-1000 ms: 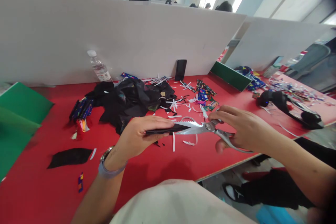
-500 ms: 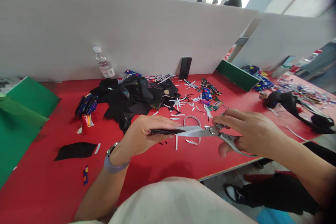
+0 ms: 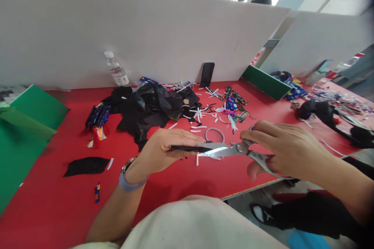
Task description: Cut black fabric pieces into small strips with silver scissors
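Note:
My left hand [image 3: 172, 148] is closed on a folded piece of black fabric [image 3: 187, 148], held edge-on above the red table. In my right hand [image 3: 273, 146] is a pair of metal scissors [image 3: 230, 149], fingers and thumb through the handles. The scissor blades are parted slightly and point left, their tips beside the black fabric; whether they touch it I cannot tell. Below the blades lies a roll of tape [image 3: 214, 135], partly covered. To the left a flat black fabric piece [image 3: 87, 166] rests on the table beside a white strip [image 3: 110, 163].
A heap of black fabric [image 3: 152, 105] and scattered white strips [image 3: 198, 114] cover the table's back. A water bottle [image 3: 116, 71] and a phone [image 3: 207, 74] stand against the white partition [image 3: 163, 35]. Green boards [image 3: 265, 83] flank both sides; headphones [image 3: 330, 118] lie at right.
Both hands, the black fabric and the scissors stay nearly in place. The scissor blades have closed a little and sit slightly further right. The view has shifted slightly.

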`<state>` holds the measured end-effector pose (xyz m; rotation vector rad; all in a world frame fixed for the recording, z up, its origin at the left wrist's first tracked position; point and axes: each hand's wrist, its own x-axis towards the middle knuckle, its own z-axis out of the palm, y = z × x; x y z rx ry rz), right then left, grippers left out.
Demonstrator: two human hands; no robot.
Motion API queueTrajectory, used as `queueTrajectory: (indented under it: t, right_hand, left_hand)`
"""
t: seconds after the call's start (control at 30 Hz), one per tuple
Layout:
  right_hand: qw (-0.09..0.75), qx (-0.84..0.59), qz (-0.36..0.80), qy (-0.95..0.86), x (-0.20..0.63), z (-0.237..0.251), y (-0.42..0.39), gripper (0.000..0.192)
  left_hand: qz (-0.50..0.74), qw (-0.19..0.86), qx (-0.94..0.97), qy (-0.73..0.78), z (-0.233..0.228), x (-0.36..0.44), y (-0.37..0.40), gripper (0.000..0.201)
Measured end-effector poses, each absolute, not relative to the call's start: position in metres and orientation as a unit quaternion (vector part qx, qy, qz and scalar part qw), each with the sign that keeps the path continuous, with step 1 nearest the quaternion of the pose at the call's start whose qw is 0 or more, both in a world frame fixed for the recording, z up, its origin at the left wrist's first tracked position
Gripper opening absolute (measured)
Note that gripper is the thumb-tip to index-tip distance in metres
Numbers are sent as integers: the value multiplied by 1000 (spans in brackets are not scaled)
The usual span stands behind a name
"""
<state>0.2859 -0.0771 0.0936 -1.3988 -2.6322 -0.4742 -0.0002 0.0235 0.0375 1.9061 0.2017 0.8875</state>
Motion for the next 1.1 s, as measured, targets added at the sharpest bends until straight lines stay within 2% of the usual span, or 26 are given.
queueTrajectory:
  t: [0.2, 0.4, 0.57, 0.7, 0.9, 1.1]
  right_hand:
    - [50, -457, -191, -867, 285, 89, -78, 24]
    - [48, -449, -230, -862, 282, 91, -81, 15]
    - [42, -439, -238, -865, 281, 93, -82, 20]
    - [48, -423, -238, -873, 280, 93, -81, 38]
    - [38, -424, -242, -872, 280, 93, -82, 50]
    - [34, -411, -276, -868, 282, 93, -83, 50]
  left_hand:
    - [358, 484, 794, 88, 39, 0, 23, 21]
    - [367, 484, 791, 76, 38, 1, 24, 24]
    - [367, 492, 786, 73, 38, 0, 23, 23]
    - [368, 492, 785, 72, 38, 0, 23, 23]
    - [374, 487, 787, 64, 39, 2, 23, 24]
    - [373, 491, 784, 71, 40, 3, 21, 25]
